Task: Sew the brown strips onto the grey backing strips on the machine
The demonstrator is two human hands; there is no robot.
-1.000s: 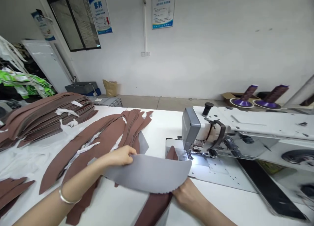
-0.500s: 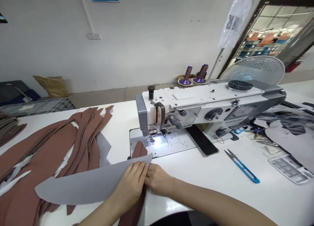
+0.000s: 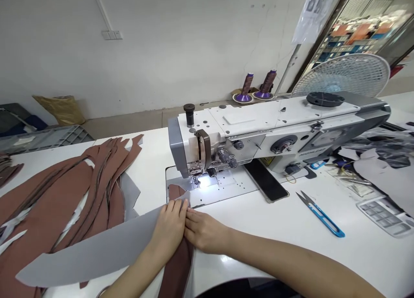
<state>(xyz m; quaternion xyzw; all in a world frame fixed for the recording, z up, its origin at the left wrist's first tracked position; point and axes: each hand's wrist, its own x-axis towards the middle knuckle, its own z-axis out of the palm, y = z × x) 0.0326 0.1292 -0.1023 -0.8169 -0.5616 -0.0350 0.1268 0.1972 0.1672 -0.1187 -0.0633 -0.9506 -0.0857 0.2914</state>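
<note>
A long grey fabric piece [image 3: 93,255] lies across a brown fabric piece [image 3: 176,270], whose tip shows beyond it near the sewing machine's needle area [image 3: 196,181]. My left hand [image 3: 170,224] is closed over the grey piece near its right end, fingers pressed together on it. Against those fingertips, my right hand [image 3: 205,231] pinches the right edge where the two pieces overlap. The exact grip under the fingers is hidden. Both hands are just in front of the lit needle plate [image 3: 223,183], and the brown tip reaches its left part.
Stacked brown pieces [image 3: 64,181] cover the table's left side. The sewing machine [image 3: 239,130] stands at centre. A phone [image 3: 267,181], blue thread snips [image 3: 321,214] and a clear plastic tray [image 3: 384,218] lie to the right. Thread cones [image 3: 247,86] and a fan [image 3: 344,76] are behind.
The view has shifted a little. Both hands and the fabric sit slightly closer to the machine and further left; the grey piece's far end has swung left and toward me.
</note>
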